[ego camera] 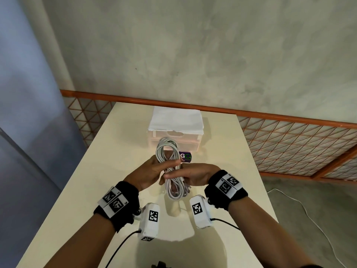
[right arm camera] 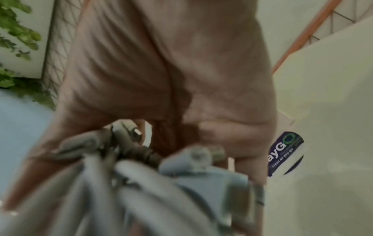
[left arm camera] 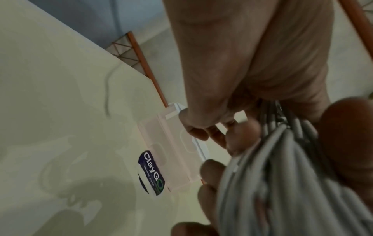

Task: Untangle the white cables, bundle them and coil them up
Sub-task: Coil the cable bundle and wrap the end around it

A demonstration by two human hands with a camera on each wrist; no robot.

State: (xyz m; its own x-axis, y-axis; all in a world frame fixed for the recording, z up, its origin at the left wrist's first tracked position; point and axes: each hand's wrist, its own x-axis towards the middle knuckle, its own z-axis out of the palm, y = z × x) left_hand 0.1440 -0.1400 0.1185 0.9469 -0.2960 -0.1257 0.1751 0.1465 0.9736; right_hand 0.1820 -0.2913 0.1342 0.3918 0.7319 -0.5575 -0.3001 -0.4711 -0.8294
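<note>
I hold a bundle of white cables (ego camera: pixel 166 149), coiled into long loops, above the cream table (ego camera: pixel 92 171). My left hand (ego camera: pixel 150 171) grips the bundle's middle from the left, its fingers curled round the strands. From the right, my right hand (ego camera: pixel 197 175) holds the same spot, its index finger lying across the front. Loops stick out above the hands and hang below them, with plug ends (ego camera: pixel 185 187) at the lower right. The left wrist view shows the grey-white strands (left arm camera: pixel 282 175) running under the left palm (left arm camera: pixel 242 63). Blurred strands and a plug (right arm camera: pixel 201 169) lie against my right palm (right arm camera: pixel 161 71).
A translucent plastic box (ego camera: pixel 174 136) topped with white paper (ego camera: pixel 174 118) stands at the table's far middle. A purple ClayGo sticker (ego camera: pixel 185 156) lies on the table before it. An orange mesh railing (ego camera: pixel 289 115) runs behind the table. A thin white cord (ego camera: pixel 301 206) trails on the floor at right.
</note>
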